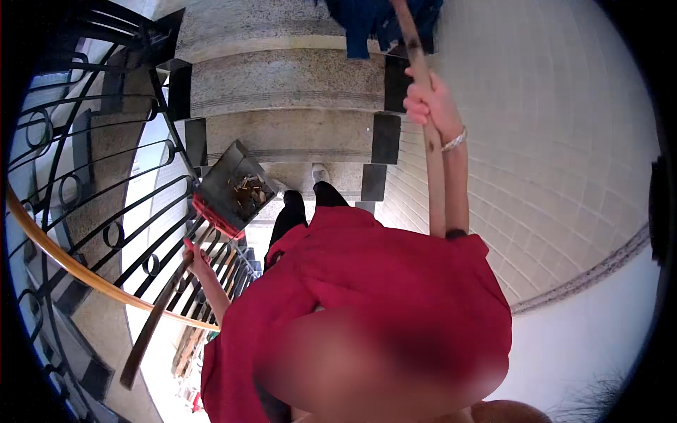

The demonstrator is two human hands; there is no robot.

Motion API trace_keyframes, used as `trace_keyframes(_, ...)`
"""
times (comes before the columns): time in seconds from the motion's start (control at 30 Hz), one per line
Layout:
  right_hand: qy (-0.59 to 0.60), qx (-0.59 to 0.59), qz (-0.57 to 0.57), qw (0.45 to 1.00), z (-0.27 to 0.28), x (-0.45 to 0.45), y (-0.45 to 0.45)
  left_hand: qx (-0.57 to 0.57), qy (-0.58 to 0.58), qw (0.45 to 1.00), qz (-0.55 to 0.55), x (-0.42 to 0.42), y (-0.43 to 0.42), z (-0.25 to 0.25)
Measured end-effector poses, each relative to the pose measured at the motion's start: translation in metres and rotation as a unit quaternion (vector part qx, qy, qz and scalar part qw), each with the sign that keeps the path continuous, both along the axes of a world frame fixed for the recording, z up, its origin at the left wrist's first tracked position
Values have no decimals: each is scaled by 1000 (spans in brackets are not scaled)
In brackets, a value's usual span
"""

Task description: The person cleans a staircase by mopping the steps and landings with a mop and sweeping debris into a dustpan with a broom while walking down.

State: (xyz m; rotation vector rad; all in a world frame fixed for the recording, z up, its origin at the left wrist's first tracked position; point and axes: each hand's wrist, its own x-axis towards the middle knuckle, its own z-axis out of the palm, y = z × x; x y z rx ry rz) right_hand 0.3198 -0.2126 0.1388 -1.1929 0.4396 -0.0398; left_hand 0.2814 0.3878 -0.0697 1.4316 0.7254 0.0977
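Observation:
My right hand (435,109), with a bracelet on its wrist, is closed around a long wooden mop handle (436,180). At the handle's far end, the mop's dark blue cloth strips (360,25) lie on a stair at the top of the view. My left hand (199,262) grips the dark handle (156,317) of a long-handled dustpan (220,185). The grey pan has a red back edge and is tilted beside my feet. Small litter (248,192), which looks like cigarette butts and scraps, lies in it.
Speckled stone steps (282,134) with black end blocks run up the view. A black iron railing (106,204) with a wooden handrail (63,257) borders the left. A tiled wall (536,141) stands close on the right. My shoe (320,172) is on a step.

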Motion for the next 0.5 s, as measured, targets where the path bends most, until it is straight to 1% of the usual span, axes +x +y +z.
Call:
trace_keyframes(0.03, -13, -8, -17, 1000, -6, 6, -13, 0, 10, 1000, -14, 5, -5, 1)
trace_keyframes(0.07, -12, -6, -20, 1000, -18, 14, -28, 11, -9, 999, -51, 11, -8, 0)
trace_keyframes(0.1, -22, 15, -33, 999, -39, 22, -44, 6, -4, 998, -66, 17, -14, 2)
trace_keyframes(0.17, -29, 39, -49, 998, -89, 29, -71, 11, -1, 996, -93, 25, -31, 14)
trace_keyframes(0.2, -20, 83, -34, 996, -122, 28, -84, 15, 11, 995, -103, 29, -43, 26)
trace_keyframes(0.23, -10, 128, -19, 992, -155, 18, -91, 12, 14, 993, -113, 32, -48, 26)
trace_keyframes(0.27, 39, 61, -47, 996, -195, -3, -95, 9, 16, 992, -123, 36, -51, 26)
trace_keyframes(0.3, 90, -8, -71, 993, -220, -19, -98, 2, 36, 991, -131, 33, -57, 28)
trace_keyframes(0.33, 105, 41, -58, 992, -208, -47, -84, 2, 40, 991, -130, 30, -66, 26)
trace_keyframes(0.37, 119, 90, -45, 988, -183, -77, -62, 27, 21, 988, -149, 30, -75, 24)
trace_keyframes(0.4, 128, 74, -62, 987, -170, -85, -52, 51, 3, 984, -168, 33, -80, 21)
trace_keyframes(0.43, 137, 58, -78, 986, -163, -90, -44, 21, -10, 980, -199, 43, -85, 19)
trace_keyframes(0.47, 141, 59, -77, 985, -171, -100, -39, 25, -8, 977, -213, 42, -85, 22)
trace_keyframes(0.5, 157, 135, -80, 975, -185, -112, -34, 28, -11, 974, -226, 43, -95, 28)
